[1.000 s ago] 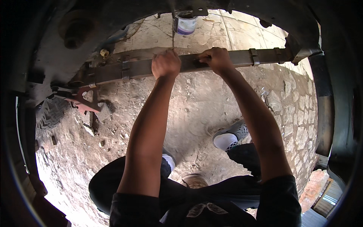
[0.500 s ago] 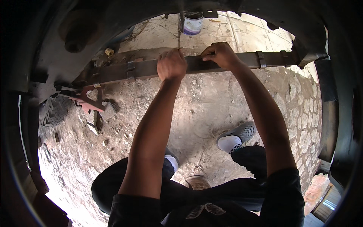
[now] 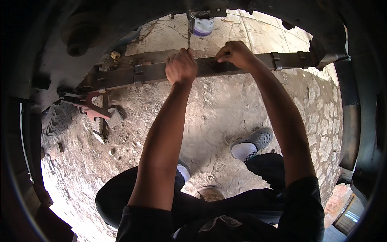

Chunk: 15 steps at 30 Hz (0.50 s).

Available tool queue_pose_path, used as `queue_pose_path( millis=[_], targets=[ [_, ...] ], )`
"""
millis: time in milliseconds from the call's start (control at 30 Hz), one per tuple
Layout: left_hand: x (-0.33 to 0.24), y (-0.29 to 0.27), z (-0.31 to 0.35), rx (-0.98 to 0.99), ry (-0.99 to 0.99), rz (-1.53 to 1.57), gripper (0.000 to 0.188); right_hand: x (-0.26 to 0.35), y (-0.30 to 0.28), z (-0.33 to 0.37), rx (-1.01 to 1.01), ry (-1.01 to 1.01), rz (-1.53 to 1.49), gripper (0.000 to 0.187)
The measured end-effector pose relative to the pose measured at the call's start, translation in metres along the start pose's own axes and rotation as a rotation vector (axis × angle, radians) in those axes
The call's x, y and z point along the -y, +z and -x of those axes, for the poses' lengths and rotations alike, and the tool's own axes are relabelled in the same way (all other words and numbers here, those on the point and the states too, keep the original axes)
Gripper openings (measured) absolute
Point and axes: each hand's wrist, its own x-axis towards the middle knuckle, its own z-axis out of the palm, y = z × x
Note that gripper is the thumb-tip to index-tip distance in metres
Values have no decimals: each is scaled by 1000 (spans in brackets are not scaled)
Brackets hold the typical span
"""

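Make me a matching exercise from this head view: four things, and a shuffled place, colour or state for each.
1. left hand
2. right hand
3. can
4. stand

A. white and purple
B. at the bar, right of the other hand
C. red, near the tyre
D. curled over the bar, left of the other hand

Pairs: 1-D, 2-B, 3-A, 4-C

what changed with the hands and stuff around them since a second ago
The bare right hand has shifted slightly away from the person, toward the far edge of the long dark metal bar; whether its fingertips touch is unclear. The bare left hand stays on the bar, and the white-and-purple round can stays beyond it.
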Motion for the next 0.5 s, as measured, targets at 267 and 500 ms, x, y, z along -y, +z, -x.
queue_pose_path(
  millis=[267, 500],
  targets=[
    [5, -2, 0, -118, 66, 110, 26, 5, 22, -21, -43, -253, 121, 23],
    [-4, -1, 3, -74, -19, 73, 26, -2, 15, -14, -32, -104, 11, 23]
  ],
)
